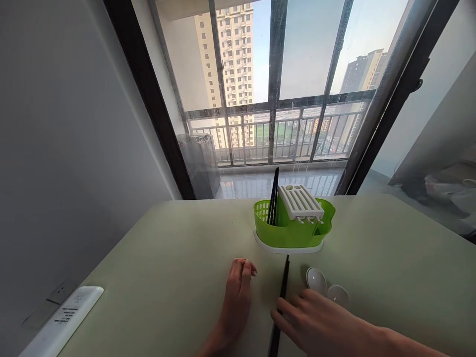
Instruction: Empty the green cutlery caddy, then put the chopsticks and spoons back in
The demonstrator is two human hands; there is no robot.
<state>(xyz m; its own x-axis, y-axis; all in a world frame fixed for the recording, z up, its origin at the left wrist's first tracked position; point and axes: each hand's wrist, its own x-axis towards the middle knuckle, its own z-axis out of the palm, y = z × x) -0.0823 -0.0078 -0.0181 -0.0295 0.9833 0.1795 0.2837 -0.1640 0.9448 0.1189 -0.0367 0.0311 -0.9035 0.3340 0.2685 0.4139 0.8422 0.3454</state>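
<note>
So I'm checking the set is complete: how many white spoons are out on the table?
2. One white spoon lies on the table just in front of the green holder; the other spoon sits beside it, by the right hand, which may hide more.

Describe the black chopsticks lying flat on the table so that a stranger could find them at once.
Find the green holder near the table's far edge. Just in front of it lie the black chopsticks, touched by the right hand. Unlike the upright chopsticks in the holder, they lie flat, beside two white spoons.

desk (167,258): pale green | on it: green caddy (292,230), black chopsticks (282,292), two white spoons (327,287), both hands resting
</note>
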